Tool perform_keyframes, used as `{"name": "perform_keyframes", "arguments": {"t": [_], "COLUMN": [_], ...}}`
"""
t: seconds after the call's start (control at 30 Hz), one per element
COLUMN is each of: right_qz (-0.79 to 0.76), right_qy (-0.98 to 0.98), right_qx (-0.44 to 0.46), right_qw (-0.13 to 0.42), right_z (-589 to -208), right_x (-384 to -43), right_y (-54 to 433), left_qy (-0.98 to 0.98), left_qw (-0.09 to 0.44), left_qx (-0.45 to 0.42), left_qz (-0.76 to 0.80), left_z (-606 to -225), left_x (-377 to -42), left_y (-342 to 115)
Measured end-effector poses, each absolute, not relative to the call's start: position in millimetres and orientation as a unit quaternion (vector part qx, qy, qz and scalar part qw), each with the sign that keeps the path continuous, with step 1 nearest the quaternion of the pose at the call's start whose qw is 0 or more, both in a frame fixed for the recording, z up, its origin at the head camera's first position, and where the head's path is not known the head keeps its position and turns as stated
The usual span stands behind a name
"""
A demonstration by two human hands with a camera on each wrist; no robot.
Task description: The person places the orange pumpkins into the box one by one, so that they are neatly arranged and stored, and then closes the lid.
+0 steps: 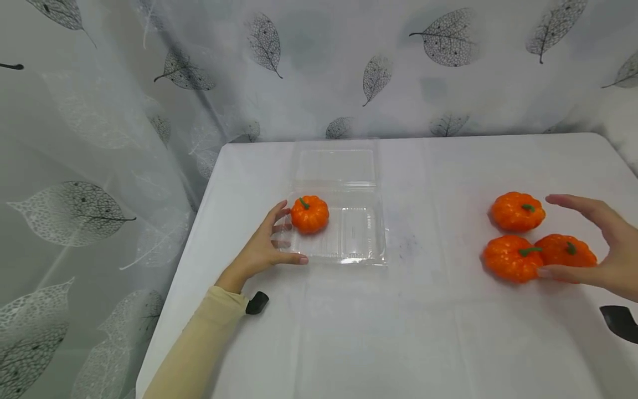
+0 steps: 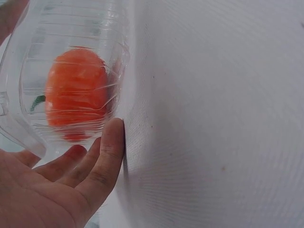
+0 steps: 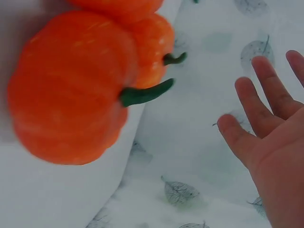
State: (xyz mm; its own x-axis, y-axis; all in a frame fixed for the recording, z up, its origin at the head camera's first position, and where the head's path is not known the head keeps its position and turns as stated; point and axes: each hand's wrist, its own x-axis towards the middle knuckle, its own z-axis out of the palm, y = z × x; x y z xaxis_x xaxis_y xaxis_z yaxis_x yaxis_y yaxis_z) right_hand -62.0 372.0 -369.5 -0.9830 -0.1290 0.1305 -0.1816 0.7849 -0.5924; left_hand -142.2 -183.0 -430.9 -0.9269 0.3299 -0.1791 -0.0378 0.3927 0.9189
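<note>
Head | glossy lobed orange pumpkin [image 1: 310, 216] | inside clear ridged plastic box [image 1: 355, 238]

The white, flat counter [image 1: 379, 332] has rounded far corners; on its left part lies a clear, rectangular plastic box [image 1: 356, 227], open, its lid [image 1: 335, 166] laid back toward the far edge; rightward sit three glossy orange, ribbed, green-stemmed pumpkins [image 1: 513, 260], clustered together.

Near the left edge of the desk [image 1: 379, 343], a pale-yellow sleeve [image 1: 196, 346] ends in a creased cuff [image 1: 228, 297] beside a black wrist piece [image 1: 257, 303]; toward the right edge, another black piece [image 1: 620, 323] shows. Both hands [image 1: 260, 248] are bare.
</note>
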Motion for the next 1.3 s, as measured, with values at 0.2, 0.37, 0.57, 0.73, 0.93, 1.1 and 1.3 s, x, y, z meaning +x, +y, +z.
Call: {"name": "perform_keyframes", "arguments": {"t": [0.2, 0.37, 0.57, 0.73, 0.93, 1.1, 1.3], "right_qz": [0.315, 0.302, 0.301, 0.279, 0.229, 0.18, 0.142], "right_qy": [-0.948, -0.952, -0.951, -0.957, -0.971, -0.981, -0.986], "right_qx": [0.056, 0.03, 0.065, 0.079, 0.069, 0.067, 0.089], "right_qw": [0.005, -0.026, -0.003, 0.001, -0.018, -0.019, 0.001], "right_z": [-386, -395, -404, -410, -416, -419, -420], "right_x": [-58, -54, -54, -56, -59, -62, -65], "right_y": [378, 378, 378, 379, 378, 379, 381], "left_qy": [0.819, 0.822, 0.821, 0.822, 0.825, 0.824, 0.824], "left_qw": [0.164, 0.164, 0.167, 0.165, 0.163, 0.163, 0.163], "left_qx": [0.092, 0.092, 0.092, 0.09, 0.087, 0.087, 0.086], "left_qz": [0.543, 0.538, 0.539, 0.538, 0.535, 0.536, 0.536], "left_z": [-431, -430, -429, -428, -427, -428, -428], "left_x": [-141, -141, -140, -139, -139, -139, -140], "left_y": [-183, -183, -183, -183, -183, -182, -181]}}
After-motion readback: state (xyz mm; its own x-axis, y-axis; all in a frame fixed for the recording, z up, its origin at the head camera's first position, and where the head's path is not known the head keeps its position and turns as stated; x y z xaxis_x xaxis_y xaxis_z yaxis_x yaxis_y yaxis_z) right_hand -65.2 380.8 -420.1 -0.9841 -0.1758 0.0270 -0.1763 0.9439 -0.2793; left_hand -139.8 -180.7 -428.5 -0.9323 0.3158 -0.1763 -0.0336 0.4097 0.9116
